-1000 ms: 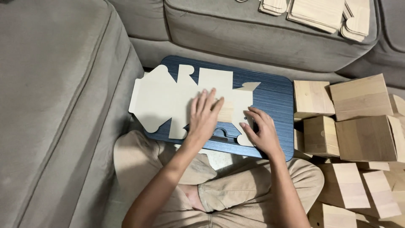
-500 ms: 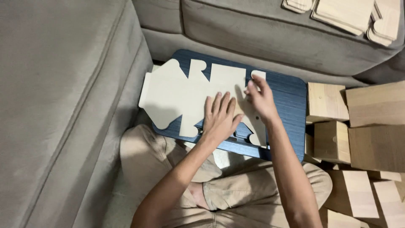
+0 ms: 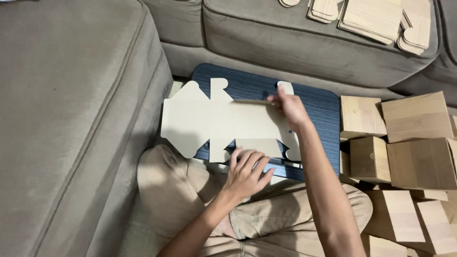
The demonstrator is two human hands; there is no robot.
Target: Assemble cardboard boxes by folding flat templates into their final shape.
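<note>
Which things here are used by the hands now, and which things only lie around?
In use:
- flat cardboard box blank
- blue lap table under it
- right hand, lifting a flap
- left hand, at the blank's near edge

Lying about:
- folded boxes on the right
- stack of flat blanks on the grey sofa

Dark blue lap table [image 3: 323, 107] at frame centre, ribbed top, rounded corners, resting across crossed legs, far edge against grey sofa [image 3: 71, 119]. Flat unfolded cardboard box blank [image 3: 214, 121] lies directly on table, pale beige, overhanging left edge toward sofa; far panel of blank lifted off surface at centre. Sofa seat [image 3: 295, 43] along top of frame carries stack of flat blanks [image 3: 376, 16] at upper right. Folded cardboard boxes [image 3: 409, 138] piled at right of frame, just beside table.
</note>
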